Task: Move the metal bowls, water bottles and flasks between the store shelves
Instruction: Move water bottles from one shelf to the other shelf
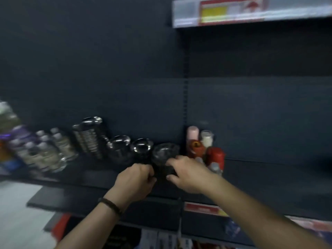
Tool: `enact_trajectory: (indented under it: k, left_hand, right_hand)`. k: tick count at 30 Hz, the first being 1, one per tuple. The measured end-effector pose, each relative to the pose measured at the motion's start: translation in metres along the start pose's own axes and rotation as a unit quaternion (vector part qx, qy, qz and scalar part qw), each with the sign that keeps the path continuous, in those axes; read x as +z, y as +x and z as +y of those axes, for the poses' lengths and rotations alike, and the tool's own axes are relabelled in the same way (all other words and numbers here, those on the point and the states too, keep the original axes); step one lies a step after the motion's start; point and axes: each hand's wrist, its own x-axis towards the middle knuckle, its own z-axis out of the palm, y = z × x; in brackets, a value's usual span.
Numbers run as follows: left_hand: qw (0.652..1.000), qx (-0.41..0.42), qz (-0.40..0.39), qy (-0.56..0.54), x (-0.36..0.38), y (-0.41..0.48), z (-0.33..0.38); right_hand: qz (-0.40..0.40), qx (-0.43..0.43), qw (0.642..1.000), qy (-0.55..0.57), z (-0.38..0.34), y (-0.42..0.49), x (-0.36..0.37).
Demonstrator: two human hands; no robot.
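Observation:
A stack of metal bowls [164, 155] stands on the dark shelf [86, 177] at the middle. Both hands grip it: my left hand [134, 178] holds its left side and my right hand [186, 173] holds its right side. More stacks of metal bowls [142, 148] line up to the left, the tallest one [89, 135] furthest left. Clear water bottles [48, 150] stand at the far left. Just right of the held stack are red and pink flasks [214, 157]. The picture is blurred.
An upper shelf edge with a red and yellow price label [231, 11] is at the top right. The right shelf section [278, 186] lies dark beyond the flasks. A lower shelf with a red label strip [203, 210] and packaged goods sits below.

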Motion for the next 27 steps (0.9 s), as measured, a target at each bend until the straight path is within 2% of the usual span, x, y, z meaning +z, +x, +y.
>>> enact_trajectory:
  k: [7, 14, 18, 22, 27]
  left_hand:
    - [0.993, -0.114, 0.015, 0.023, -0.019, -0.011, -0.119]
    - [0.971, -0.235, 0.009, 0.047, -0.044, -0.014, -0.225]
    - [0.956, -0.294, 0.017, 0.011, -0.053, -0.027, -0.287]
    - [0.943, -0.329, 0.043, -0.023, -0.061, -0.034, -0.358]
    - [0.941, -0.329, 0.069, -0.039, -0.069, -0.031, -0.477]
  right_hand:
    - [-0.037, -0.091, 0.995, -0.003, -0.090, 0.100, 0.030]
    - [-0.073, -0.165, 0.983, 0.011, -0.171, 0.200, 0.048]
    - [-0.090, -0.194, 0.976, 0.037, -0.228, 0.245, 0.056]
    - [-0.090, -0.211, 0.972, 0.053, -0.293, 0.293, 0.064]
    - [-0.076, -0.227, 0.967, 0.082, -0.396, 0.365, 0.073]
